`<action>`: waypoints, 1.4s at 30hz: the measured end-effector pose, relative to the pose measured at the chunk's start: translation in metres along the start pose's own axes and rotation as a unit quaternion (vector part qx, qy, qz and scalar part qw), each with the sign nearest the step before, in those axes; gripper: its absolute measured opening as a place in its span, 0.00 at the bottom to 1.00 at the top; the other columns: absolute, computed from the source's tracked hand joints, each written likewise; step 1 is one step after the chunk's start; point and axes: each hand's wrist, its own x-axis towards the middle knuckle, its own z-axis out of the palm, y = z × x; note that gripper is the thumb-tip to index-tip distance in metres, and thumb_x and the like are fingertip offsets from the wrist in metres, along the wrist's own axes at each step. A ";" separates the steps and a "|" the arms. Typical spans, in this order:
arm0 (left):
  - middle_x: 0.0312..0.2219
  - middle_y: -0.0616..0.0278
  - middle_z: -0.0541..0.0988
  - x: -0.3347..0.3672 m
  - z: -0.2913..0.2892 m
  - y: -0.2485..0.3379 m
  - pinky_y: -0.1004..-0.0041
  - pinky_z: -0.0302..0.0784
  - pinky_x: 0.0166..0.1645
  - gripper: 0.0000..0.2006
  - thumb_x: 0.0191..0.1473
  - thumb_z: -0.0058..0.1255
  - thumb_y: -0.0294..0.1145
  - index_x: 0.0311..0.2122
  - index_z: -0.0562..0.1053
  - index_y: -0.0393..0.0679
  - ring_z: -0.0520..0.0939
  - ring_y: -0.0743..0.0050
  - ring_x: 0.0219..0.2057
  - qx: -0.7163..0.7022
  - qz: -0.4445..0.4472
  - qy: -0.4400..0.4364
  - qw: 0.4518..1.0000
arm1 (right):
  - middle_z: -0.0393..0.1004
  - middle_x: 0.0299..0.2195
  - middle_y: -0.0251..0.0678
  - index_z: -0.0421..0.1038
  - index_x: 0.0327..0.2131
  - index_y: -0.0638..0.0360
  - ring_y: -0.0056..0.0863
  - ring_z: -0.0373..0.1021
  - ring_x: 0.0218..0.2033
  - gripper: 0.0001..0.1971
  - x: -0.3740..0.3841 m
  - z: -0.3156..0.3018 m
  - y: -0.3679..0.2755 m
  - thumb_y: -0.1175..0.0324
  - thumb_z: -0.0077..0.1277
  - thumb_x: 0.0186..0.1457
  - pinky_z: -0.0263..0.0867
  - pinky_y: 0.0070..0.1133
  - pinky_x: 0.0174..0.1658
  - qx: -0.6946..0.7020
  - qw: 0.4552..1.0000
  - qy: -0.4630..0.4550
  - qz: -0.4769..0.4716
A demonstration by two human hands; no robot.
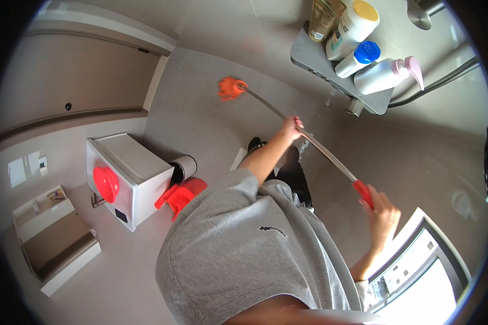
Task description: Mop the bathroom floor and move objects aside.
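Along mop pole [331, 156] | left hand [292, 128], right hand [384, 210] clamped | orange mop head [230, 89] blurred

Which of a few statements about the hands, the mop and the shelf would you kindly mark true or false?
1. The left hand grips the mop shaft. True.
2. The right hand is empty. False: it holds the red handle end.
3. The mop head is orange. True.
4. The blue-capped bottle lies on the floor. False: it is on the grey shelf.
5. The pump bottle has a pink top. True.
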 end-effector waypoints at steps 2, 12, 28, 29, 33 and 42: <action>0.14 0.70 0.67 0.014 -0.003 -0.038 0.83 0.63 0.16 0.10 0.55 0.42 0.25 0.21 0.64 0.46 0.68 0.85 0.13 -0.042 -0.038 -0.011 0.998 | 0.73 0.23 0.34 0.76 0.40 0.53 0.31 0.70 0.20 0.22 -0.009 -0.018 0.018 0.67 0.65 0.37 0.67 0.25 0.25 -0.011 1.000 0.013 0.002; 0.14 0.69 0.64 0.001 0.028 -0.219 0.72 0.65 0.18 0.10 0.58 0.43 0.32 0.24 0.63 0.50 0.66 0.78 0.13 -0.070 -0.103 -0.004 0.992 | 0.76 0.27 0.38 0.76 0.36 0.58 0.35 0.73 0.25 0.19 -0.032 -0.085 0.071 0.70 0.66 0.35 0.68 0.30 0.30 -0.119 0.993 -0.006 0.016; 0.11 0.74 0.54 -0.059 -0.056 0.129 0.74 0.60 0.22 0.02 0.55 0.38 0.26 0.33 0.62 0.47 0.57 0.82 0.11 -0.342 -0.057 -0.274 0.897 | 0.75 0.24 0.33 0.75 0.32 0.53 0.36 0.71 0.19 0.20 0.097 0.001 -0.215 0.56 0.68 0.35 0.66 0.27 0.23 -0.287 0.948 -0.060 -0.121; 0.11 0.73 0.55 -0.067 -0.059 0.160 0.75 0.60 0.22 0.01 0.56 0.40 0.27 0.34 0.63 0.47 0.58 0.82 0.12 -0.339 -0.023 -0.276 0.899 | 0.75 0.24 0.33 0.75 0.32 0.53 0.36 0.71 0.20 0.19 0.110 0.011 -0.242 0.56 0.67 0.36 0.66 0.27 0.22 -0.272 0.950 -0.063 -0.139; 0.11 0.72 0.58 -0.064 -0.083 0.309 0.72 0.63 0.24 0.02 0.57 0.40 0.29 0.36 0.66 0.47 0.61 0.78 0.13 -0.397 0.072 -0.305 0.863 | 0.74 0.22 0.34 0.75 0.34 0.55 0.34 0.72 0.19 0.19 0.184 0.052 -0.365 0.58 0.67 0.39 0.66 0.27 0.22 -0.213 0.937 -0.052 -0.272; 0.12 0.77 0.56 -0.098 -0.120 0.508 0.80 0.58 0.19 0.03 0.51 0.41 0.24 0.31 0.66 0.46 0.58 0.86 0.12 -0.486 0.137 -0.232 0.832 | 0.72 0.20 0.34 0.75 0.37 0.57 0.30 0.69 0.17 0.20 0.270 0.072 -0.529 0.61 0.66 0.40 0.63 0.24 0.21 -0.191 0.882 -0.082 -0.423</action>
